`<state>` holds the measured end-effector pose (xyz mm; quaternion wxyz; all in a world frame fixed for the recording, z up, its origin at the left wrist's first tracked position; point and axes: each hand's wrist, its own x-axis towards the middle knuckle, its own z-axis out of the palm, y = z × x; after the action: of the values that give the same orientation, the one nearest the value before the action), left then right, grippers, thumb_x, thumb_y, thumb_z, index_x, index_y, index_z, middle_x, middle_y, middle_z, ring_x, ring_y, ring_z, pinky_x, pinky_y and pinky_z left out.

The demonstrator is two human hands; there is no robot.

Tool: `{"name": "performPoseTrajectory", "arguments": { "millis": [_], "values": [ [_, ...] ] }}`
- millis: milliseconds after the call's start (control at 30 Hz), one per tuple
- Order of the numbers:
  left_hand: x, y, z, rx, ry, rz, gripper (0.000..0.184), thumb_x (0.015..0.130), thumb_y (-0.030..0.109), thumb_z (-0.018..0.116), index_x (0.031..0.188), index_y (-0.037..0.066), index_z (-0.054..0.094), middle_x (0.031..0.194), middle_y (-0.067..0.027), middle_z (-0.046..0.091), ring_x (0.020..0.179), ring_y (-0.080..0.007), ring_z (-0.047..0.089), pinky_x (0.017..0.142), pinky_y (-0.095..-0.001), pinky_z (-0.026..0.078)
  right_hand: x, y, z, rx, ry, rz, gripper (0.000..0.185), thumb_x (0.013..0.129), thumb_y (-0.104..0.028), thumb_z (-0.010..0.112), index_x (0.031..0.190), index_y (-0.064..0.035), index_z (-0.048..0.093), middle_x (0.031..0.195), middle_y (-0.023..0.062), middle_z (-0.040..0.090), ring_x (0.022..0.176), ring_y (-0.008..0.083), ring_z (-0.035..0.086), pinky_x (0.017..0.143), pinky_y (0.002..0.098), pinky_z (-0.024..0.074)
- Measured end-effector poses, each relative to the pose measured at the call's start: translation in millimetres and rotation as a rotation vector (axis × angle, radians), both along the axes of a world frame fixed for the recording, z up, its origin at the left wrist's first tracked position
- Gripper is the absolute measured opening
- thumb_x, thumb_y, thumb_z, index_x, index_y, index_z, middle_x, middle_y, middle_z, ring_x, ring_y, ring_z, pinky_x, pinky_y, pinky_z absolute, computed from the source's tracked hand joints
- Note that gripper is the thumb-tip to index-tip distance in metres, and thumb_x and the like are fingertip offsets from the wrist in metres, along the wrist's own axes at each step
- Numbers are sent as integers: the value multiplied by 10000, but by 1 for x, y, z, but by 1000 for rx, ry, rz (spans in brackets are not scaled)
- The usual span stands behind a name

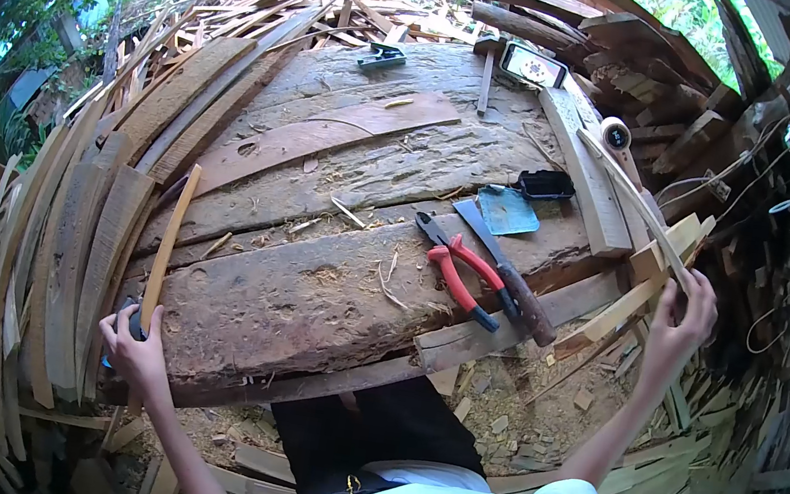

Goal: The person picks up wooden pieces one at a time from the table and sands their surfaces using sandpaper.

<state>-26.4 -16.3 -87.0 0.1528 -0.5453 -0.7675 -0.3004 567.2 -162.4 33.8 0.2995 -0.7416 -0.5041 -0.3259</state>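
At the left end of the workbench, my left hand is closed around a small dark object and the lower end of a thin wooden strip, which stands out away from me. Over on the right, my right hand grips the near end of a long thin stick; its far end reaches past a pale board. Red-handled pliers lie on the bench between the hands, beside a chisel-like blade with a wooden handle.
A light blue piece and a black case lie beyond the pliers. A phone, a green tool and a round-ended object sit farther back. Curved boards line the left; scrap wood is piled right.
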Motion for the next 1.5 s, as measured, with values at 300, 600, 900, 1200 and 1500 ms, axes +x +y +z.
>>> {"name": "performPoseTrajectory", "arguments": {
  "millis": [300, 600, 900, 1200, 1500],
  "values": [
    [-9, -3, -3, 100, 215, 67, 299, 808, 355, 795, 966, 116, 710, 996, -69, 571, 897, -312, 602, 756, -455, 493, 80, -28, -37, -45, 96, -162, 433, 862, -27, 682, 1283, -98, 606, 1205, 109, 597, 1057, 295, 608, 908, 378, 500],
    [-42, -11, -3, 243, 171, 147, 244, 795, 294, 817, 958, 141, 719, 959, -75, 577, 883, -287, 611, 727, -440, 500, 87, -13, -38, 11, 189, -62, 337, 865, -20, 707, 1198, -58, 682, 904, 88, 608, 768, 202, 590, 679, 318, 487],
    [-24, -7, -15, 259, 174, 75, 176, 859, 271, 764, 999, 181, 705, 1030, -59, 559, 928, -295, 600, 747, -448, 484, 59, -13, -28, 294, 609, 85, 241, 978, -177, 643, 1125, 4, 704, 784, 25, 670, 609, 60, 529, 599, 199, 426],
    [-21, -7, -14, 271, 153, 53, 147, 877, 257, 743, 987, 167, 707, 1035, -60, 556, 920, -299, 585, 779, -441, 465, -33, 1, -18, 443, 1121, 575, 198, 952, -179, 666, 893, 9, 672, 667, 110, 662, 450, 98, 544, 387, 208, 392],
    [-18, -10, -10, 292, 108, 7, 129, 882, 237, 728, 977, 153, 707, 1027, -82, 549, 941, -306, 583, 790, -441, 462, -120, 72, -65, 56, 1687, 969, 169, 945, -104, 637, 818, 9, 643, 654, 125, 663, 437, 112, 581, 327, 204, 393]
  ]
}}
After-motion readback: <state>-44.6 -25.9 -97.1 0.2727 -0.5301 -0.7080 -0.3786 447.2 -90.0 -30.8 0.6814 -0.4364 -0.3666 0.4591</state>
